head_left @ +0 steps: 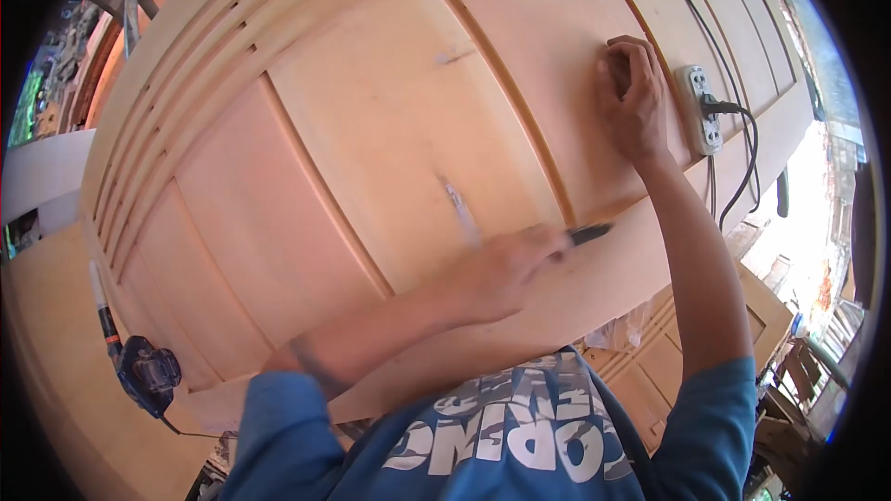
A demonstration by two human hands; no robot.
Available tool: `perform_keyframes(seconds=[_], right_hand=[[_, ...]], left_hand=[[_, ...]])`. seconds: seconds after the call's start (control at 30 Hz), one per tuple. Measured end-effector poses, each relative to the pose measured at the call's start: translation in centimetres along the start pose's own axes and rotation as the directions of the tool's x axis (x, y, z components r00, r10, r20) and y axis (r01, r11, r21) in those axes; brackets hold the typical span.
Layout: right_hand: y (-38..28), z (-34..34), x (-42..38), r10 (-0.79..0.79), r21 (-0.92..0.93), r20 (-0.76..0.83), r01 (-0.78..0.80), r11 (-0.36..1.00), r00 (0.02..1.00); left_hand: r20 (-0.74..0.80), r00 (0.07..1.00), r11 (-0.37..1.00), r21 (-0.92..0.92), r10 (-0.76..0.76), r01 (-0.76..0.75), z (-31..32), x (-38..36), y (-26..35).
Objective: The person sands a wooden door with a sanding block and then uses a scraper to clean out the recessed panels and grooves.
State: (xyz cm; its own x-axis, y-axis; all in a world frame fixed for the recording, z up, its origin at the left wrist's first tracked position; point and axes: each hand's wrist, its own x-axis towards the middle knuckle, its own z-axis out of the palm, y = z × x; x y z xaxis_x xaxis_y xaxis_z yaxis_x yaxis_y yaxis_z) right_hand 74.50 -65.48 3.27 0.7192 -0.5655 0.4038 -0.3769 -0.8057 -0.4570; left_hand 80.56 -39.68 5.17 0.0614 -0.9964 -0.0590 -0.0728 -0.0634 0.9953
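My left hand (pixel 515 269), smeared by motion, is closed around a short dark-handled tool (pixel 590 234) that sticks out to the right, low over the near edge of a wooden panelled door (pixel 371 121). A pale smear of filler (pixel 457 204) marks the yellowish panel just above this hand. Farther up, my right hand (pixel 636 97) rests on a pinkish panel, its fingers loosely curled with a gap between thumb and fingertips. Just to its right lies a white power strip (pixel 701 109) with a black plug in it.
A dark blue power sander (pixel 148 373) with a hose sits at the door's left end. Black cords (pixel 742 162) run across the right part of the door. Below right leans another panelled door (pixel 640 390). Scrap wood (pixel 817 380) is piled beyond.
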Motion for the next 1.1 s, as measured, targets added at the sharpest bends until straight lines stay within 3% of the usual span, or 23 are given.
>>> perform_keyframes(seconds=[0.13, 0.2, 0.27, 0.37, 0.43, 0.5, 0.57, 0.67, 0.77, 0.8, 0.87, 0.9, 0.97, 1.0, 1.03, 1.1], right_hand=[[0.0, 0.1, -0.1, 0.045, 0.069, 0.016, -0.046, 0.997, 0.999], [0.2, 0.3, 0.0, 0.031, 0.040, 0.003, -0.032, 0.999, 1.000], [-0.4, 0.2, 0.0, 0.026, 0.007, -0.012, -0.025, 1.000, 1.000], [-0.2, 0.3, 0.1, 0.053, 0.029, -0.002, -0.053, 0.998, 0.999], [0.0, 0.4, 0.3, 0.051, 0.071, -0.006, -0.050, 0.996, 0.999], [0.6, 0.3, 0.1, 0.033, 0.110, -0.012, -0.032, 0.993, 0.999], [0.8, 0.1, 0.0, 0.001, 0.041, -0.004, -0.001, 0.999, 1.000], [0.6, 0.3, -0.1, -0.021, 0.005, 0.005, 0.021, 1.000, 1.000], [0.5, 0.4, 0.0, -0.028, -0.023, -0.010, 0.027, 0.999, 1.000], [0.6, 0.5, 0.1, -0.034, -0.027, -0.015, 0.033, 0.999, 0.999], [0.8, 0.6, 0.2, -0.031, -0.025, -0.013, 0.031, 0.999, 0.999], [0.6, 0.6, 0.1, -0.022, -0.022, -0.010, 0.022, 1.000, 1.000], [0.6, 0.5, 0.2, -0.027, -0.013, -0.005, 0.026, 1.000, 1.000], [0.5, 0.4, 0.2, -0.032, -0.012, -0.001, 0.032, 0.999, 0.999], [0.3, 0.3, 0.1, -0.038, -0.011, 0.005, 0.039, 0.999, 0.999], [0.8, 0.3, -0.2, -0.051, -0.041, 0.005, 0.051, 0.998, 0.999]], left_hand=[[-0.095, 0.989, 0.993, -0.001, 0.116, -0.117, 0.7, -0.3, -0.6], [0.005, 1.000, 0.986, 0.166, 0.018, -0.018, -1.6, -6.1, -1.9], [0.101, 0.964, 0.965, 0.115, -0.246, 0.234, -4.7, -12.0, -0.2], [0.020, 0.960, 0.960, 0.013, -0.281, 0.281, -4.8, -12.9, 1.6], [0.080, 0.997, 1.000, 0.001, 0.017, -0.017, -2.8, -7.4, -0.8], [0.077, 0.993, 0.993, 0.065, 0.092, -0.097, -0.5, -0.9, -0.5], [-0.057, 0.976, 0.978, -0.009, 0.209, -0.210, 2.2, 3.0, -1.4], [-0.010, 0.996, 0.995, -0.037, 0.087, -0.087, 0.1, -0.5, -0.5], [0.047, 0.975, 0.965, 0.160, -0.219, 0.209, -4.1, -9.5, 0.1], [0.058, 0.938, 0.933, 0.143, -0.341, 0.330, -5.6, -12.6, 0.4], [-0.096, 0.945, 0.947, 0.036, -0.314, 0.319, -6.3, -17.0, 0.4], [-0.048, 0.964, 0.964, 0.035, -0.263, 0.265, -6.1, -16.1, 0.3], [0.030, 0.988, 0.988, 0.024, -0.151, 0.150, -5.0, -12.3, 0.0], [0.162, 0.973, 0.984, 0.094, -0.163, 0.149, -3.9, -8.8, -0.6], [-0.001, 0.998, 0.998, 0.016, 0.064, -0.064, -0.9, -5.7, -2.4], [0.017, 0.988, 0.975, -0.168, 0.150, -0.146, 0.6, 0.8, -1.3]])
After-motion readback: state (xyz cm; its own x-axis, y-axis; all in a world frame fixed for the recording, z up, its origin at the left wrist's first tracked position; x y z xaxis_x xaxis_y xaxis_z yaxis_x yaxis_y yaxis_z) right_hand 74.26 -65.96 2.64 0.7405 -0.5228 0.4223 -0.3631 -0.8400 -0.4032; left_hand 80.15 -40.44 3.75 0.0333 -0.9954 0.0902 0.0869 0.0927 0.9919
